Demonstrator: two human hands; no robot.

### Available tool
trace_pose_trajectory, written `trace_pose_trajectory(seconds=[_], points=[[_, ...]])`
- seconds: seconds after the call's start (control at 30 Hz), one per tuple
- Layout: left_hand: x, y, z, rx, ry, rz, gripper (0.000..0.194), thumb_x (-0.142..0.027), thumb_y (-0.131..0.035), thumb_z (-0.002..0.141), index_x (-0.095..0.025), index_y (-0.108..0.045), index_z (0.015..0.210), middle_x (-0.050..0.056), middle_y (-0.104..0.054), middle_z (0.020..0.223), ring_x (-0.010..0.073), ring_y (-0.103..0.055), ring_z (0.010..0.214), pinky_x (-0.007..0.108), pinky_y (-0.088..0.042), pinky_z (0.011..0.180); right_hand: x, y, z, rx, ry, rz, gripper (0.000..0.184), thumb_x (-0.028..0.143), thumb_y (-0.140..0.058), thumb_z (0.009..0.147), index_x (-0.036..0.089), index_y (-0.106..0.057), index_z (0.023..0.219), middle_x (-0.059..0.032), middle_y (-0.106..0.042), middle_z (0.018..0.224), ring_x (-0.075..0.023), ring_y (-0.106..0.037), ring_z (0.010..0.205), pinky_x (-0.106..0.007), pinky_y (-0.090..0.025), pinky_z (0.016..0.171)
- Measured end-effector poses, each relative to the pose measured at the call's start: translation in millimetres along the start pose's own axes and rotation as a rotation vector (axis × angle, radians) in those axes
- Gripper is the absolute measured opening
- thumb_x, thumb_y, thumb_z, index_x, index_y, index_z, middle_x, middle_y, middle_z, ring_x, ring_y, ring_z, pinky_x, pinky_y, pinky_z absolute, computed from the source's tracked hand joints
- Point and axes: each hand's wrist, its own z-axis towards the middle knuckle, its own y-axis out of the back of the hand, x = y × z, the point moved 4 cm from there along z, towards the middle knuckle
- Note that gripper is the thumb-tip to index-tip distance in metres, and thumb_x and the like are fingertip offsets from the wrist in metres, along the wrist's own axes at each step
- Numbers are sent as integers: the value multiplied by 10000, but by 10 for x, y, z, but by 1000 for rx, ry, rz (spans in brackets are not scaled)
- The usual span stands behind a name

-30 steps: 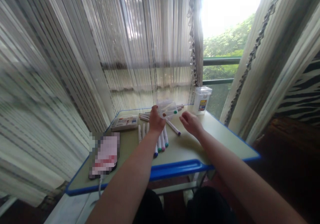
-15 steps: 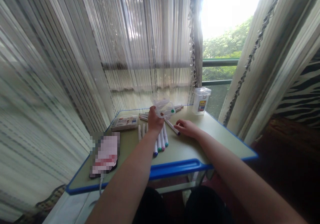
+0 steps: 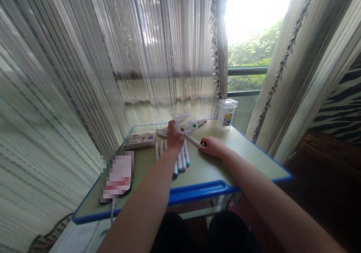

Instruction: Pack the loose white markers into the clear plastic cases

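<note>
My left hand (image 3: 175,137) is closed around a clear plastic box (image 3: 186,122), tilted with its mouth toward me. Inside it the brown and green ends of two markers show. My right hand (image 3: 212,147) has its fingers closed on the near end of a white marker (image 3: 194,140), which lies slanted on the table and whose cap end the fingers hide. Beneath my left forearm a row of white markers (image 3: 182,158) lies side by side, with blue, green, pink and teal ends; the forearm covers part of that row.
Several pencil-thin sticks (image 3: 201,122) lie behind the box. A lidded clear container (image 3: 226,114) stands at the back right corner. On the left are a flat case (image 3: 139,139) and a blurred-out phone (image 3: 117,176) with a cable. The table (image 3: 242,159) has a blue rim (image 3: 197,193).
My right hand has come down and left onto the end of the slanted marker and closed on it. The left hand and its box shifted slightly left, then stayed.
</note>
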Motion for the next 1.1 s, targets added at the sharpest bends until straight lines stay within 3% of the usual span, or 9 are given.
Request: trace_pose_trajectory(seconds=[0.23,0.4,0.53,0.63,0.73,0.8,0.87,1.1], points=[[-32,21,-2,-2,21,15,419,-100,-611,630,-200,-427,993,67,-562,940,252,-580,909,390,-479,796,-152,94,30,-201,-183,18,251,327,-477,865,186,-683,841,-103,-701,872,-202,-622,776,-277,-419,635],[8,59,19,-70,84,-10,421,-101,-626,619,-227,-419,964,23,-547,909,222,-585,882,405,-490,790,-263,284,9,-603,-215,295,277,304,-420,876,152,-651,893,-112,-682,841,-214,-612,783,-314,-449,716],[62,50,26,-92,126,-23,429,-75,-622,594,-238,-408,928,-4,-530,859,206,-583,826,398,-493,759,-397,387,-29,-866,-232,538,253,333,-464,834,151,-619,916,-78,-654,800,-192,-594,694,-318,-471,673],[70,50,27,-95,139,-43,436,-72,-624,584,-243,-407,921,-20,-521,833,198,-576,812,402,-487,762,-395,457,-118,-1031,-180,589,205,300,-479,832,163,-595,931,-54,-639,799,-164,-586,646,-308,-491,643],[51,60,23,-99,126,-61,443,-42,-624,561,-229,-418,906,-24,-521,825,188,-573,795,380,-486,746,-188,573,-291,-1219,66,382,131,230,-491,848,186,-588,923,-76,-635,891,-187,-616,823,-341,-513,746],[44,54,18,-89,116,-74,460,-12,-615,539,-219,-423,901,-32,-517,801,173,-570,755,355,-486,721,-6,619,-395,-1262,261,246,119,181,-504,855,201,-580,945,-80,-629,930,-193,-616,910,-361,-514,814],[51,39,13,-82,119,-68,456,-7,-608,543,-218,-429,905,-36,-510,778,167,-565,742,348,-483,720,116,642,-465,-1278,351,183,145,146,-513,860,211,-566,978,-80,-622,955,-191,-615,936,-374,-518,842],[65,6,20,-70,97,-18,455,-22,-602,579,-228,-436,949,9,-545,869,201,-567,833,375,-481,777,123,643,-450,-1253,352,252,120,150,-503,879,218,-535,972,-84,-587,998,-197,-593,974,-391,-541,824]])
